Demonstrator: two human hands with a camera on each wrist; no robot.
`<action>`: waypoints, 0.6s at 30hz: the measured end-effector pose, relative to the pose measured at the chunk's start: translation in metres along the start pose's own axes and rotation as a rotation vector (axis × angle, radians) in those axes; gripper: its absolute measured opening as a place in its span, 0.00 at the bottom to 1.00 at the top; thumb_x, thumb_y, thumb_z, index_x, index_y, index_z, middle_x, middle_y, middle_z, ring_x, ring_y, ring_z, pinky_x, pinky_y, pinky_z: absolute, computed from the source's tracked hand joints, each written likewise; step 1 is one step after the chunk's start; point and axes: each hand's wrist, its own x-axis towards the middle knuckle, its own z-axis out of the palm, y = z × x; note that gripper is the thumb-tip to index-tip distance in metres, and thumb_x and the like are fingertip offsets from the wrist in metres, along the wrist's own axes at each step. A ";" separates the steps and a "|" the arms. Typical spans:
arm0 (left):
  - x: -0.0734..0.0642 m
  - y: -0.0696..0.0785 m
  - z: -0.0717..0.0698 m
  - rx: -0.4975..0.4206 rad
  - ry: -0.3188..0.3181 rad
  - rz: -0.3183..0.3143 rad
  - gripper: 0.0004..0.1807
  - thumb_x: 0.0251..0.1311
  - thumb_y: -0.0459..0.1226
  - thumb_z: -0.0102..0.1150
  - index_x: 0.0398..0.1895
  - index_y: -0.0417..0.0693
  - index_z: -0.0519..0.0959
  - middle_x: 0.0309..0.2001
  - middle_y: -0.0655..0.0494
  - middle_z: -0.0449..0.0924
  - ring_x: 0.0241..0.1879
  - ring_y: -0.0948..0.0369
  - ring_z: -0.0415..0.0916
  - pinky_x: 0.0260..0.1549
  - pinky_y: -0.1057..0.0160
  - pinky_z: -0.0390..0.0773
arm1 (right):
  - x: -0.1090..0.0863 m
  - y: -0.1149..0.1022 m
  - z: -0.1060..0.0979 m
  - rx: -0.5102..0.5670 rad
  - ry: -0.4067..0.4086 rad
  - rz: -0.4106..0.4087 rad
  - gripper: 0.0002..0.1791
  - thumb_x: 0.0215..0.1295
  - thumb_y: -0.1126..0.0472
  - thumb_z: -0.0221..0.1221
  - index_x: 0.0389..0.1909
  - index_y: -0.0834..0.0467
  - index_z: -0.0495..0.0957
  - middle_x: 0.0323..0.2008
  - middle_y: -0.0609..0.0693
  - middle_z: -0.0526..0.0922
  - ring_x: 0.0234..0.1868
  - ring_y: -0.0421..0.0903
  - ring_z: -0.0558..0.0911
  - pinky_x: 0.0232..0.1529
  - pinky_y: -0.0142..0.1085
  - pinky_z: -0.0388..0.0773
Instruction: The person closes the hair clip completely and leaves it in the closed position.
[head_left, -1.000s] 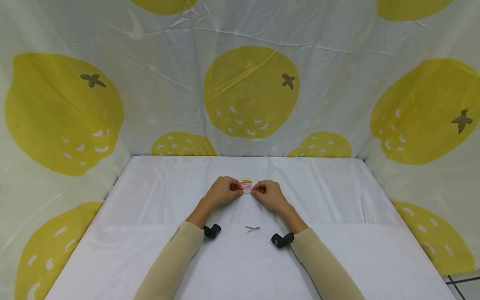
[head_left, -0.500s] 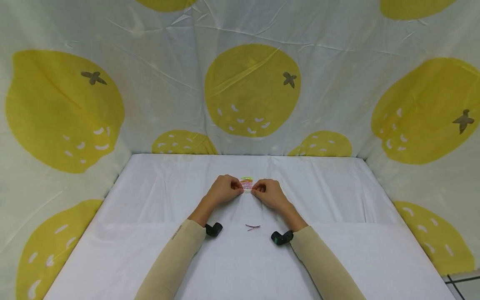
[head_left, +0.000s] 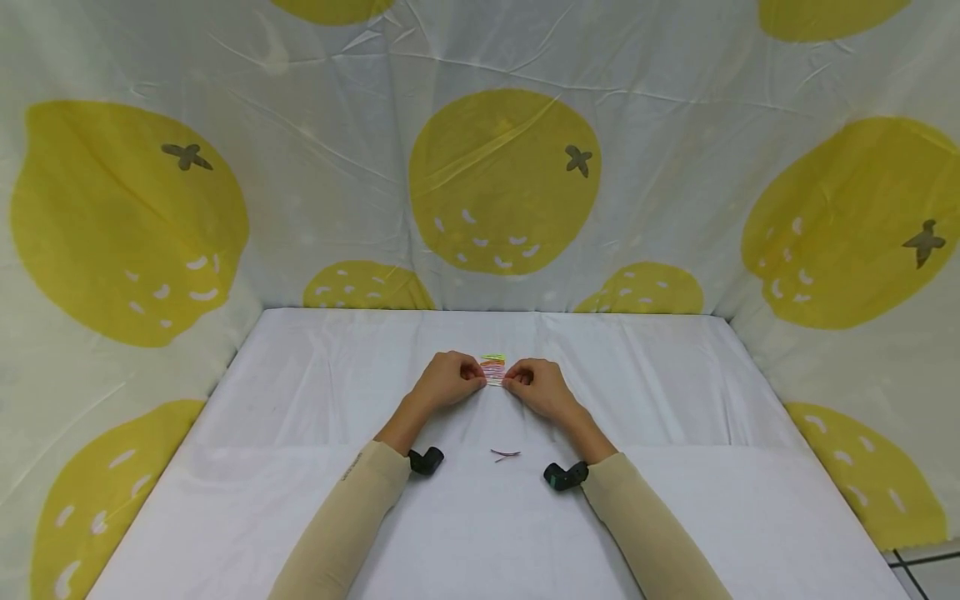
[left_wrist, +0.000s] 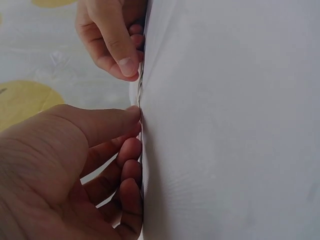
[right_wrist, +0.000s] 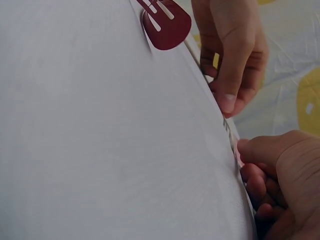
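Observation:
Several thin, colourful strips (head_left: 492, 366) lie side by side in a small row on the white cloth, running from yellow through orange and pink. At the near end of the row is a pale hair clip (head_left: 494, 383), seen as a thin edge in both wrist views. My left hand (head_left: 450, 377) pinches its left end between thumb and fingertips. Its right end is pinched by my right hand (head_left: 542, 385). The fingers of both hands curl inward, low over the cloth, and cover the ends of the row.
A dark red snap hair clip (right_wrist: 167, 25) lies on the cloth nearer the person, between the forearms; it is a small forked shape in the head view. White cloth (head_left: 637, 383) covers the table. A lemon-print curtain (head_left: 502, 183) stands behind and on both sides.
The pale hair clip bowed toward the person a second ago; now it lies straighter along the row. Both hands have hardly moved, and the dark red clip stays put.

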 end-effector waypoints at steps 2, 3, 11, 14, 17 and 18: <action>-0.002 0.000 -0.001 -0.008 -0.001 0.000 0.03 0.61 0.40 0.71 0.33 0.53 0.87 0.26 0.61 0.79 0.29 0.64 0.73 0.32 0.65 0.72 | -0.001 0.000 -0.001 0.002 0.000 -0.001 0.03 0.67 0.58 0.69 0.36 0.53 0.87 0.26 0.44 0.80 0.29 0.39 0.75 0.32 0.31 0.70; -0.003 0.000 -0.001 -0.013 -0.002 0.000 0.03 0.61 0.40 0.71 0.33 0.52 0.86 0.26 0.60 0.79 0.29 0.64 0.73 0.33 0.65 0.72 | -0.001 0.000 -0.001 0.004 0.000 -0.002 0.03 0.66 0.58 0.69 0.36 0.53 0.87 0.26 0.45 0.80 0.29 0.39 0.75 0.32 0.31 0.71; -0.009 0.000 -0.002 -0.017 -0.015 0.011 0.06 0.61 0.40 0.71 0.39 0.51 0.86 0.32 0.60 0.81 0.35 0.63 0.75 0.39 0.62 0.75 | -0.004 -0.001 -0.005 0.014 -0.029 -0.003 0.04 0.67 0.58 0.68 0.39 0.53 0.87 0.29 0.45 0.80 0.31 0.40 0.75 0.35 0.31 0.71; -0.012 -0.001 -0.002 -0.014 -0.018 0.022 0.07 0.61 0.39 0.71 0.40 0.50 0.86 0.34 0.60 0.82 0.37 0.62 0.76 0.44 0.60 0.77 | -0.006 0.001 -0.006 0.035 -0.054 -0.020 0.06 0.67 0.57 0.68 0.42 0.53 0.87 0.31 0.45 0.81 0.32 0.40 0.76 0.36 0.31 0.72; -0.017 -0.002 -0.004 -0.023 -0.023 0.028 0.08 0.62 0.40 0.71 0.42 0.50 0.86 0.37 0.60 0.83 0.40 0.61 0.77 0.48 0.58 0.78 | -0.008 0.003 -0.006 0.057 -0.071 -0.033 0.07 0.68 0.57 0.68 0.44 0.53 0.86 0.32 0.45 0.82 0.34 0.41 0.78 0.37 0.31 0.74; -0.019 -0.002 -0.005 -0.027 -0.024 0.032 0.09 0.62 0.40 0.71 0.43 0.50 0.86 0.38 0.60 0.84 0.41 0.61 0.78 0.49 0.57 0.78 | -0.009 0.003 -0.006 0.063 -0.075 -0.036 0.08 0.68 0.57 0.68 0.45 0.53 0.86 0.33 0.45 0.82 0.35 0.41 0.78 0.38 0.32 0.74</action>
